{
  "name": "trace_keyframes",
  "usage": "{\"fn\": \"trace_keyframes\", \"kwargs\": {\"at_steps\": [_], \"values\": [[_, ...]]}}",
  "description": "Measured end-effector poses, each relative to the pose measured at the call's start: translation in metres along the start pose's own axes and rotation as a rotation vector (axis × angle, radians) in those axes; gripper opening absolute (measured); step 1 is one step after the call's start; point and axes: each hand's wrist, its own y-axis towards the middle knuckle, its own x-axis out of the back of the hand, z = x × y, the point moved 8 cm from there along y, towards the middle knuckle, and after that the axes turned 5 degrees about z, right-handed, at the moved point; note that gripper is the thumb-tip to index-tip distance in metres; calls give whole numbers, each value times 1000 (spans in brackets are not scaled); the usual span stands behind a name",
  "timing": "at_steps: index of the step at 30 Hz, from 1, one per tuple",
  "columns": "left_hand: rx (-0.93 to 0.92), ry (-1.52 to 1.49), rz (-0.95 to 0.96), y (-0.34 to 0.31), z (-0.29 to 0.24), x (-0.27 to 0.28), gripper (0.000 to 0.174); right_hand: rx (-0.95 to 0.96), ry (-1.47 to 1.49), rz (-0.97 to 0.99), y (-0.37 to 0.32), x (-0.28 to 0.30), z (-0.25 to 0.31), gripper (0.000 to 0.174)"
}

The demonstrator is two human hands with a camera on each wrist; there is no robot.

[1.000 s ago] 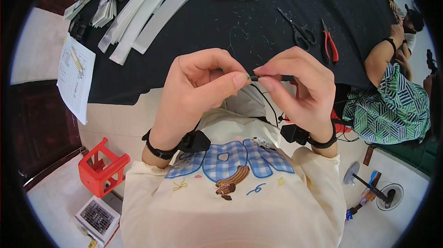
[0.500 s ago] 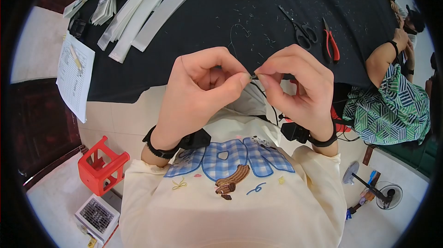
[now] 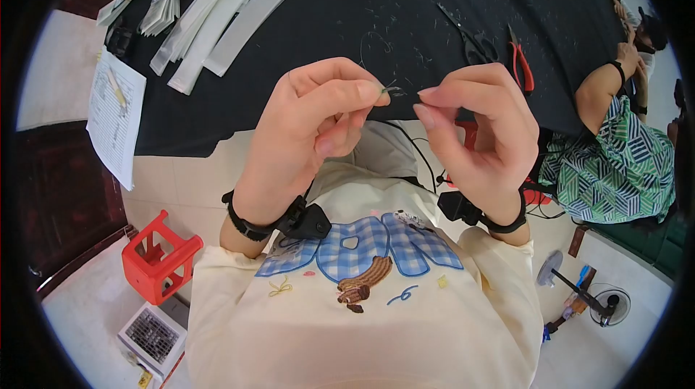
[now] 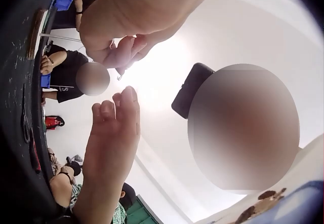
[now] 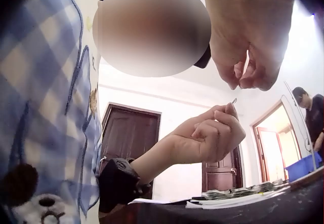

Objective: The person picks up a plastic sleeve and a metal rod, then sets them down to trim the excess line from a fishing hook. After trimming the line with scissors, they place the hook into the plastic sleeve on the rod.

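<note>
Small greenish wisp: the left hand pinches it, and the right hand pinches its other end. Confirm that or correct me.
The right hand is wrong: the head view shows a gap between its fingertips and the small greenish wisp. The left hand does pinch the wisp, as you say.

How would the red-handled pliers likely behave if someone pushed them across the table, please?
The red-handled pliers would probably stay rigid and feel fairly heavy for their size, given their metal-looking jaws. Rolling seems unlikely, since they lie flat with two long handles. The black cloth beneath looks loose and creased, so it might drag or bunch.
</note>
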Motion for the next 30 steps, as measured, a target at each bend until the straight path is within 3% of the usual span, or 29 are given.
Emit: {"fn": "trace_keyframes", "kwargs": {"at_steps": [4, 13, 17, 22, 30], "values": [[-9, -2, -2, -1, -1, -3, 11, 79, -139, 5, 1, -5, 8, 22], [-50, 19, -28, -3, -4, -3, 10, 32, -165, 8, 2, -8, 5, 22], [-179, 279, -139, -7, -14, -2, 9, 34, -236, 29, -1, -12, 4, 24], [-273, 395, -168, -7, -20, 0, 10, 368, -501, 82, -4, -25, 17, 31], [-152, 360, -170, -4, -9, 5, 10, 516, -591, 126, -12, -30, 17, 34]]}}
